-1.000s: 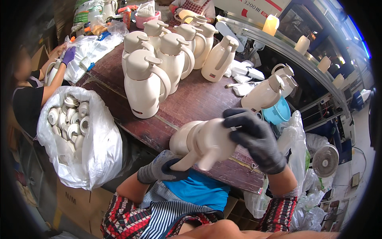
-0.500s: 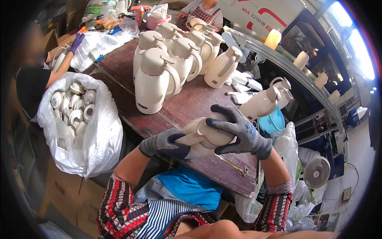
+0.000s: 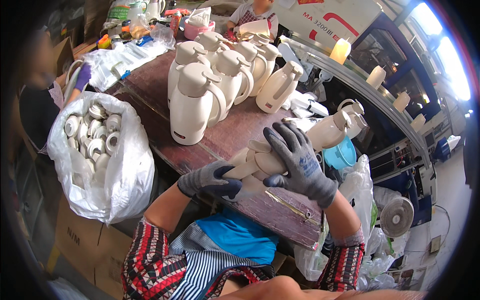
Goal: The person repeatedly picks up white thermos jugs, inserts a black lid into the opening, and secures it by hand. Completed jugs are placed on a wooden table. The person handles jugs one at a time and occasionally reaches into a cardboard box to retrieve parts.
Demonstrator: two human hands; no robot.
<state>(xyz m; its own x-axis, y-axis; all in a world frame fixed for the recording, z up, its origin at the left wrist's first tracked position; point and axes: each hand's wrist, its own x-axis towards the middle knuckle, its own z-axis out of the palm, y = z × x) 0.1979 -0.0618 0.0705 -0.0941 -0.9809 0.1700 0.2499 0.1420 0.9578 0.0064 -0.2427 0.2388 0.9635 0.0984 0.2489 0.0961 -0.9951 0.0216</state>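
A cream thermos jug is tilted over the table's near edge, its lid toward my right hand. My left hand, in a grey glove with dark fingertips, is closed round the jug's handle side. My right hand, gloved alike, curls over the lid, with fingers on its far side and thumb on the near side. Its palm hides part of the lid. The jug's lower body is partly hidden and blurred.
Several finished-looking cream jugs stand on the brown table. A white bag of lid parts is at left. Right of me are a blue bucket and plastic bags. Two other people work across and at far left.
My right hand has turned on the lid, its fingers now more upright and its wrist lower. My left hand stays about where it was. The person at far left moved a gloved hand leftward.
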